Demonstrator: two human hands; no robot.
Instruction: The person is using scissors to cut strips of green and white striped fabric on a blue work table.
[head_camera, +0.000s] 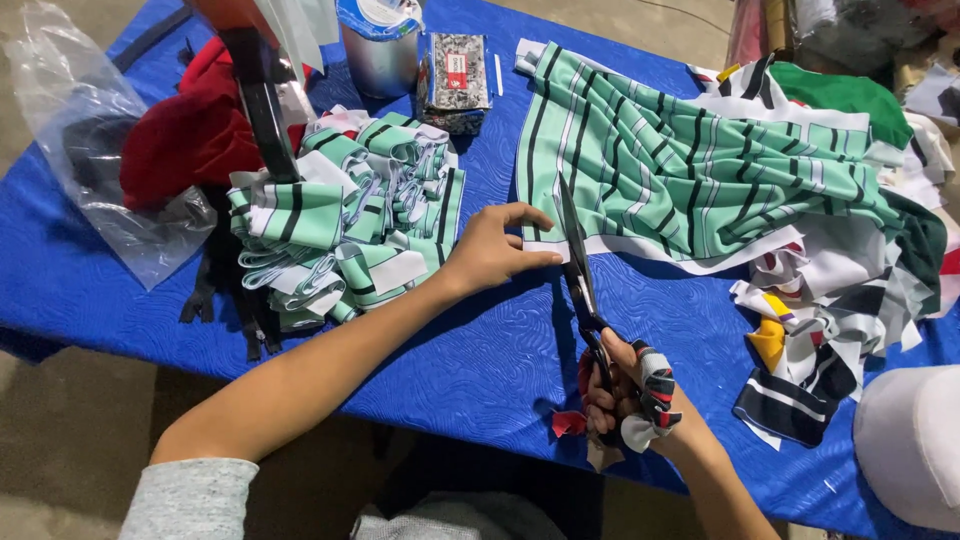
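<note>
Head view, right hand: the right hand (628, 395) is closed round the cloth-wrapped handles of the scissors (580, 275), near the front edge of the surface (480, 370).
Head view, scissors: long dark blades point away from the person, slightly apart, with the edge of the striped fabric (680, 170) between them.
Head view, left hand: the left hand (495, 250) lies palm down just left of the blades, fingers curled and pressing the fabric's white-edged corner flat.
Head view, striped fabric: a green piece with black and white stripes, spread on the blue surface right of centre, its near edge at the blades.
Head view, cut pieces: a pile of folded strips (345, 225) of the same green stripe sits left of the left hand.
Head view, scraps: a heap of mixed offcuts (840, 290) lies at the right, under and beside the fabric.
Head view, elsewhere: a red cloth (185, 135) and a clear plastic bag (90, 150) are at far left; a metal can (380, 55) stands at the back.
</note>
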